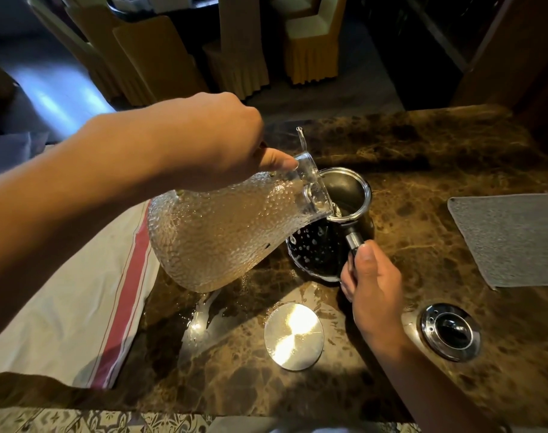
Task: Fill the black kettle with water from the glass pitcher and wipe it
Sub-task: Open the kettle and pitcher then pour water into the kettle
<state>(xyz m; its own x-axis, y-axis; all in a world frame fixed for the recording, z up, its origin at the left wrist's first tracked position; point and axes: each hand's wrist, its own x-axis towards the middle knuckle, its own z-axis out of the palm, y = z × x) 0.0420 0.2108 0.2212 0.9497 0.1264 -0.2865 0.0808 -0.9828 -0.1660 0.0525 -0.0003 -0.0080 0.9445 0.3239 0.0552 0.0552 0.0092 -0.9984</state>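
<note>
From the head camera I see my left hand point(204, 142) closed around the neck of the glass pitcher point(222, 226), tipped steeply with its spout resting over the open rim of the black kettle point(326, 242). My right hand point(374, 285) is wrapped around the kettle's handle point(355, 242), thumb on top. The kettle stands near the middle of the brown marble counter point(422, 151), its dark side beaded with drops.

Just in front of the kettle lies a round metal lid point(294, 335), flat and apart from it; a spill of water point(201, 320) shines beside the lid, under the pitcher's base. To the right, a black-knobbed kettle lid point(449, 331) sits well clear, and beyond it a grey cloth point(507, 239) lies flat near the counter's right edge. A white cloth with a red stripe point(88, 292) covers the left side, reaching the front edge.

The back of the counter is bare to its far edge. Beyond it stand chairs in yellow covers point(310, 42) in a dim room.
</note>
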